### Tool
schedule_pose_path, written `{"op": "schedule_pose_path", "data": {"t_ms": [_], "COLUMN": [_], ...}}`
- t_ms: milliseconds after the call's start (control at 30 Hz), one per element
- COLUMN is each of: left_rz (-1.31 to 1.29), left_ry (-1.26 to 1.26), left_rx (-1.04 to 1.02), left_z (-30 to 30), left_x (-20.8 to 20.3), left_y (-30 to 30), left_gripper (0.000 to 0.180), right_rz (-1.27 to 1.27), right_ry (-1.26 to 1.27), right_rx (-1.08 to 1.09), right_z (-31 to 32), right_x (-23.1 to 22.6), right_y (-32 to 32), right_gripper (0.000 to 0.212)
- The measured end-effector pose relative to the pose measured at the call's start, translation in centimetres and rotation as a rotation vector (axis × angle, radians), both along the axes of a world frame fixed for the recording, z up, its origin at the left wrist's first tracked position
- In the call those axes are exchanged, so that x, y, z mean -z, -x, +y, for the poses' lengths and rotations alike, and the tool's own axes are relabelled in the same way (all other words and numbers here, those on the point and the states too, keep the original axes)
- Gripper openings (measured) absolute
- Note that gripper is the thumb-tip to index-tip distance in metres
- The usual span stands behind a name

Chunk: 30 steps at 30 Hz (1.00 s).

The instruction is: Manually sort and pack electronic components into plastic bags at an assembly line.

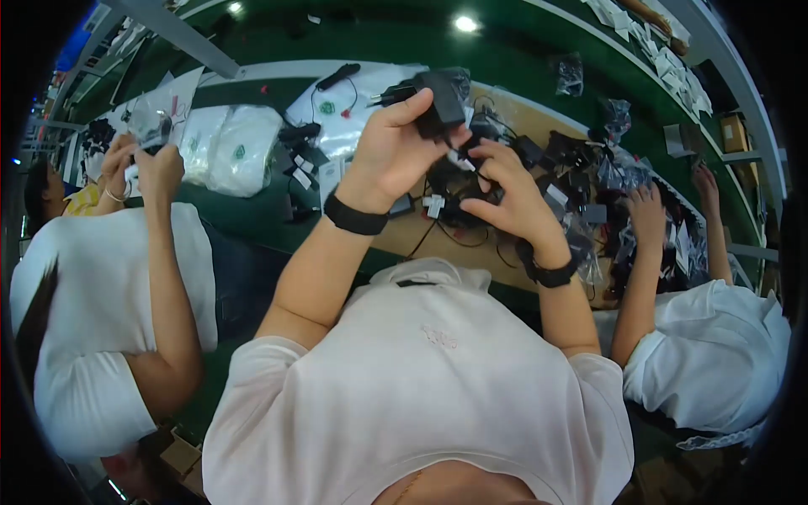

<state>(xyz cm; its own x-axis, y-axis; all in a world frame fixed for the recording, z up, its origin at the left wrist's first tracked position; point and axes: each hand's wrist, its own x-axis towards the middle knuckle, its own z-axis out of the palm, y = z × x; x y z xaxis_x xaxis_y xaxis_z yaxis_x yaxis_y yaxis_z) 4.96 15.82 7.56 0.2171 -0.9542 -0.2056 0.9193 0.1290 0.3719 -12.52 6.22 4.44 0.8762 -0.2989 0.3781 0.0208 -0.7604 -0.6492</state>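
A person's left hand is gripping a black power adapter between thumb and curled fingers, holding it up over a brown board. The right hand is hovering just beside it, fingers half curled, thumb apart; whether it is pinching the white-tagged cable cannot be told. Dark adapters and cords are lying heaped beyond, clear plastic packs are resting leftward, and white-shirted co-workers are flanking the scene.
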Motion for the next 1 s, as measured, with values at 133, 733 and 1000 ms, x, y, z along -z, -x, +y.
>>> {"op": "schedule_pose_path", "data": {"t_ms": [133,733,1000], "left_rz": [-0.360,-0.353,-0.333], "left_ry": [0.072,-0.103,-0.088], "left_rx": [-0.185,0.054,-0.120], "left_z": [2.6,5.0,3.5], "left_x": [-2.4,1.6,3.1], "left_y": [0.7,2.6,5.0], "left_gripper": [0.017,0.028,0.054], "right_rz": [0.211,-0.319,-0.230], "right_ry": [-0.198,-0.892,-0.439], "right_rx": [0.150,0.406,0.422], "right_z": [2.7,5.5,7.6], "right_x": [1.1,-1.3,0.4], "right_y": [-0.3,-0.9,-1.5], "right_gripper": [0.034,0.024,0.030]}}
